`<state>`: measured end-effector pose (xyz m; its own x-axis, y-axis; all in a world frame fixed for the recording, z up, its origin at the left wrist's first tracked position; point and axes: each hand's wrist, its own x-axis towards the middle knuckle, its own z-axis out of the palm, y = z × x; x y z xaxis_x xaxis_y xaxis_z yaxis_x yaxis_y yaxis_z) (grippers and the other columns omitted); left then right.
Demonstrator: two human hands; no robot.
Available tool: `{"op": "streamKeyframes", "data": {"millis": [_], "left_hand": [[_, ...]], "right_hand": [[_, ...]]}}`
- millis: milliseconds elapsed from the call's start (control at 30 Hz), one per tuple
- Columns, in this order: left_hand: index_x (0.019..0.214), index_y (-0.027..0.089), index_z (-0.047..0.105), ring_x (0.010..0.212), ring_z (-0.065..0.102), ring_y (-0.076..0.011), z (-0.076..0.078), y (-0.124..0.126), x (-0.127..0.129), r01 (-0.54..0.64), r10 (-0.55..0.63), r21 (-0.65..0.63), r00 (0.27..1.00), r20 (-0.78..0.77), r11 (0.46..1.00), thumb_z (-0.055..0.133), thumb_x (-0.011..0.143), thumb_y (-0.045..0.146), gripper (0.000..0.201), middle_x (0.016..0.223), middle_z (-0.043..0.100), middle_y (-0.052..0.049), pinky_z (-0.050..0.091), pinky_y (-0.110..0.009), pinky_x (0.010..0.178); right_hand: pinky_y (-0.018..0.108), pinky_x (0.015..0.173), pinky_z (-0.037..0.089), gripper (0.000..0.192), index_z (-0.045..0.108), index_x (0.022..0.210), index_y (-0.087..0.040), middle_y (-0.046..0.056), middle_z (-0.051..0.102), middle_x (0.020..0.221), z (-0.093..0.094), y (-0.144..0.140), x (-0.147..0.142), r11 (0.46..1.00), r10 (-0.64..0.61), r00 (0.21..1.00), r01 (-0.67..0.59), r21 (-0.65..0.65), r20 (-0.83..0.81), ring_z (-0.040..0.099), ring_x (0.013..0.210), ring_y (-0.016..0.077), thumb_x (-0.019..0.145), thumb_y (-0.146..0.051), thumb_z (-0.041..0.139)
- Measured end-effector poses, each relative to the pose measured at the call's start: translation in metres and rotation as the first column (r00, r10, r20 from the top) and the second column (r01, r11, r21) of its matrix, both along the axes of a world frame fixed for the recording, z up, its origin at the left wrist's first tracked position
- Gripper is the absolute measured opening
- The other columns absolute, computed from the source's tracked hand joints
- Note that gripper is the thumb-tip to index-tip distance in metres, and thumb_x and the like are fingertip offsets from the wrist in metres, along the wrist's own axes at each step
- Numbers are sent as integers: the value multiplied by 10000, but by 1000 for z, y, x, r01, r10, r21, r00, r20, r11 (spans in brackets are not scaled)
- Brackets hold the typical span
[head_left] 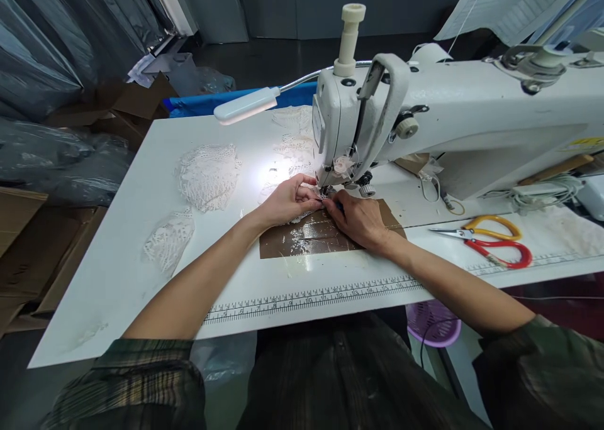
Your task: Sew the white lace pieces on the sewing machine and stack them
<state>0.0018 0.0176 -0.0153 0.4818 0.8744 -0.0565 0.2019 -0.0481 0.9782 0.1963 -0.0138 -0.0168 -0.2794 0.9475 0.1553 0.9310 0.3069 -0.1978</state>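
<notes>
My left hand (pixel 293 202) is closed in a pinch at the left of the needle of a white sewing machine (pixel 330 122). Between its fingers and around the presser foot shows a bit of white lace fabric (pixel 302 216), mostly hidden by the hands. From the right, my right hand (pixel 357 216) has its fingers bent and pressed down beside the needle; what lies under the fingertips is hidden. Both hands rest over a brown sheet (pixel 321 236) on the machine bed, with light scraps on it.
White lace pieces (pixel 209 177) lie on the left of the white table (pixel 117 241), with a smaller lace piece (pixel 170 241) nearer. Scissors (pixel 491 236) with yellow and red handles lie at right. A lamp (pixel 246 105) reaches over the table. A purple basket (pixel 433 324) stands below the edge.
</notes>
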Motion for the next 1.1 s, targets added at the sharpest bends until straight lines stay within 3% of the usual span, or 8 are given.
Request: {"op": "streamKeyframes", "data": {"millis": [133,267,367,433,500,667,833,1100], "left_hand": [[1101,163,527,818,695,-166,2,-2,-1,16,-16,48,1000,-4,999,724,808,291,375,850,726,-39,521,-292,725],[1075,169,627,764,658,-145,21,-6,-15,96,-42,288,982,-186,953,750,805,351,348,896,733,-55,501,-271,659],[858,164,700,632,569,-107,35,-6,-24,75,112,519,941,-320,852,703,851,365,201,801,701,-39,456,-253,572],[835,162,701,638,572,-106,36,-5,-22,64,177,589,923,-342,806,649,889,326,181,796,687,-36,473,-247,576],[856,152,688,692,604,-118,31,-4,-13,95,184,622,911,-369,777,599,914,267,156,829,680,-43,509,-257,624],[946,129,658,812,626,-176,9,5,5,174,267,688,833,-484,704,456,960,164,206,917,655,-86,540,-335,733],[1072,191,692,1054,622,-212,3,18,-1,258,170,645,835,-524,719,540,953,256,204,1152,657,-84,539,-384,914],[996,184,690,937,626,-206,9,24,3,291,178,604,783,-596,742,561,887,211,171,1042,676,-63,528,-341,796]], "right_hand": [[313,538,295,457,625,995,-175,87,694,745,2,-6,7,994,111,989,-108,36,-97,586,615,215,1039,-455,267],[330,562,307,532,641,939,-179,78,662,711,2,-11,36,968,245,965,-238,79,-95,545,597,208,1041,-455,198],[356,606,339,516,672,910,-170,123,673,788,-2,-7,65,987,90,995,-82,141,-50,569,708,256,1027,-455,258],[409,708,393,446,694,997,-155,181,675,1006,-6,-2,79,969,28,998,-13,247,-58,570,920,327,1000,-439,350],[476,821,411,375,693,1084,-152,196,637,1143,-11,3,86,948,60,992,-21,316,-113,523,1059,365,971,-392,427],[498,896,442,245,709,1000,-168,155,641,1046,-22,4,79,939,193,941,-95,330,-278,538,1017,320,930,-270,497],[478,851,470,225,716,1008,-182,140,647,1051,-27,-2,75,941,256,916,-162,299,-310,556,1024,316,919,-233,516],[463,839,472,224,705,1023,-191,137,650,1068,-29,-4,78,945,258,912,-170,278,-319,576,1020,303,919,-215,508]]}}
